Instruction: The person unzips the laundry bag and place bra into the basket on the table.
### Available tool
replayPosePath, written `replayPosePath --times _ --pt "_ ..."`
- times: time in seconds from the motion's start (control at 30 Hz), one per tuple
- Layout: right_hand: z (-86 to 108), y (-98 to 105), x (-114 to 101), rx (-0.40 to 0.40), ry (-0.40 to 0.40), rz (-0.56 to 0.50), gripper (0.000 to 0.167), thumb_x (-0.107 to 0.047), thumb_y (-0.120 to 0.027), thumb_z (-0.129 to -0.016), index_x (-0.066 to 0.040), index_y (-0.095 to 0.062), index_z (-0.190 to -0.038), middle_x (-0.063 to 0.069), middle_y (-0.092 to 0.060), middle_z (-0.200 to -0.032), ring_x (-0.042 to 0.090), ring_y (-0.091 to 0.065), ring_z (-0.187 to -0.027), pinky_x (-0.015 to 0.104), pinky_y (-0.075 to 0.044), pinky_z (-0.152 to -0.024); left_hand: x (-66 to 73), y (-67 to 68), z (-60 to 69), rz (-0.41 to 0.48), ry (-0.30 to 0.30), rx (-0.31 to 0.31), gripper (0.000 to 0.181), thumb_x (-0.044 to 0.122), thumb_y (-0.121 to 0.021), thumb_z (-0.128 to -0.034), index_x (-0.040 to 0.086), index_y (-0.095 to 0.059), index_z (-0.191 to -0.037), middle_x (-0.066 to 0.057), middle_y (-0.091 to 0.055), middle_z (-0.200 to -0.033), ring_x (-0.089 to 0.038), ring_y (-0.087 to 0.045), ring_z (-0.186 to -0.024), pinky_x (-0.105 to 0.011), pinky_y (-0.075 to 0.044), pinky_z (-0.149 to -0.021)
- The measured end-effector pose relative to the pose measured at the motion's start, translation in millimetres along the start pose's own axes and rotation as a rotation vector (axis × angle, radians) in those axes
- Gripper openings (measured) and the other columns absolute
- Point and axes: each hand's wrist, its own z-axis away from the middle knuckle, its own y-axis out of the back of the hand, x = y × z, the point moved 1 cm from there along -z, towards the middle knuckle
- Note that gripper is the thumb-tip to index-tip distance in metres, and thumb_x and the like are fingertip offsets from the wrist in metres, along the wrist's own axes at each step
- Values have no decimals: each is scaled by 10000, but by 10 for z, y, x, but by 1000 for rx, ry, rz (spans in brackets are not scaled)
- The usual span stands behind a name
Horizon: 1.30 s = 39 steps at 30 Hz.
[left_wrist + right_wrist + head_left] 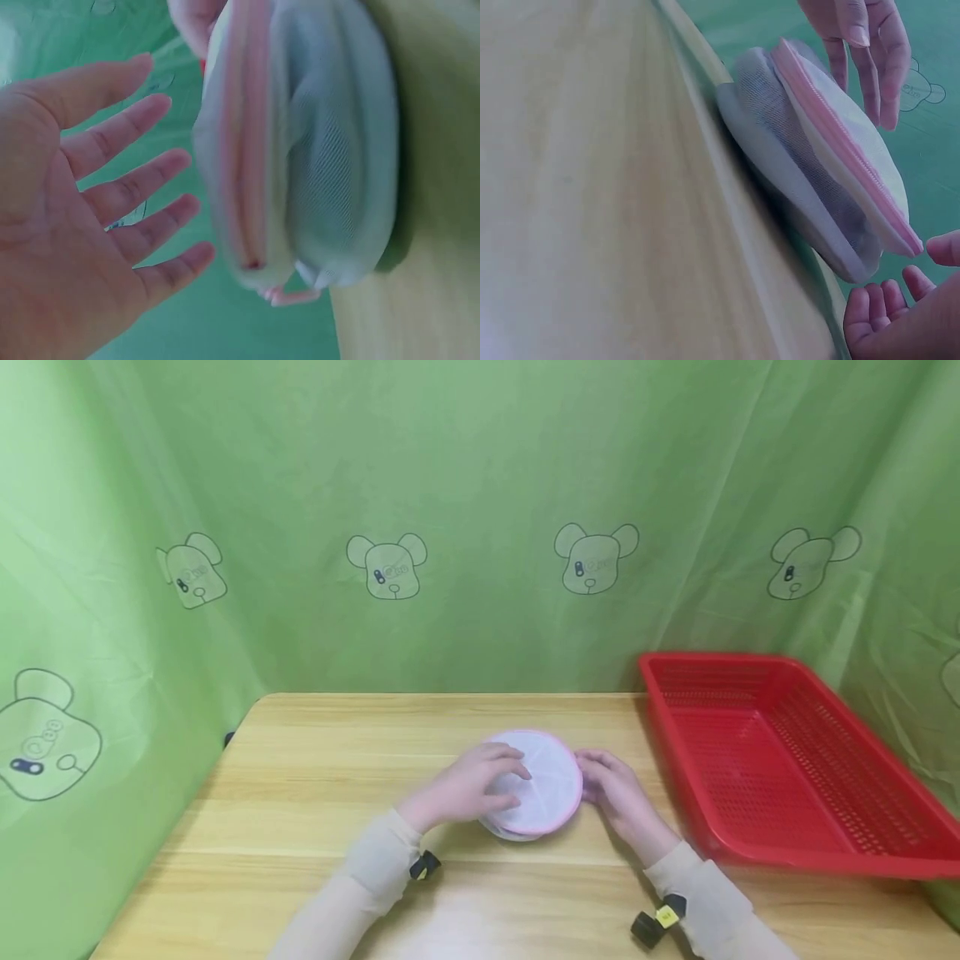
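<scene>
A round white mesh bag (542, 785) with a pink zip rim lies on the wooden table, its side partly collapsed. My left hand (471, 783) hovers over its left part with fingers spread; in the left wrist view the hand (97, 187) is apart from the bag (330, 150). At the bag's right edge is my right hand (618, 795), fingers loosely bent. The right wrist view shows this hand (911, 311) beside the zip end of the bag (817, 157), with a small gap between thumb and fingers; whether it touches the bag is unclear.
A red perforated basket (697, 793) stands on the right side of the wooden table (300, 777). Green curtains (480, 460) with bear-head drawings hang behind the table and at both sides.
</scene>
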Motion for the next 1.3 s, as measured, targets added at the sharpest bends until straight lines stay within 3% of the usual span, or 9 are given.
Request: replayPosePath --times 0.2,0.43,1.03,1.3 --pt "35 10 45 -35 12 -38 291 -132 -568 -967 -24 -526 -1233 -91 -640 -947 50 -616 -880 233 -548 -801 58 -103 29 -64 -7 -33 430 345 -698 -874 237 -596 -1277 -48 -448 -1504 -257 -370 -1422 -453 -251 -1206" --pt "35 24 73 -70 32 -69 162 -94 -587 -949 -86 -591 -1111 -81 -642 -945 55 -618 -871 234 -549 -805 35 -119 46 9 46 -50 591 339 -749 -822 229 -530 -1360 -75 -392 -1541 -257 -352 -1434 -470 -248 -1204" --pt "14 24 99 -132 70 -26 324 3 -610 -885 28 -538 -1199 -71 -691 -948 65 -659 -892 225 -560 -825 -52 -122 73 22 107 -94 679 340 -799 -767 235 -511 -1373 -66 -379 -1552 -275 -350 -1438 -465 -279 -1192" --pt "13 30 95 -142 75 -40 268 -20 -591 -908 -22 -558 -1174 -72 -679 -986 65 -650 -922 232 -554 -839 -46 -113 73 28 109 -106 710 351 -808 -755 238 -499 -1384 -66 -369 -1558 -276 -347 -1440 -471 -289 -1186"
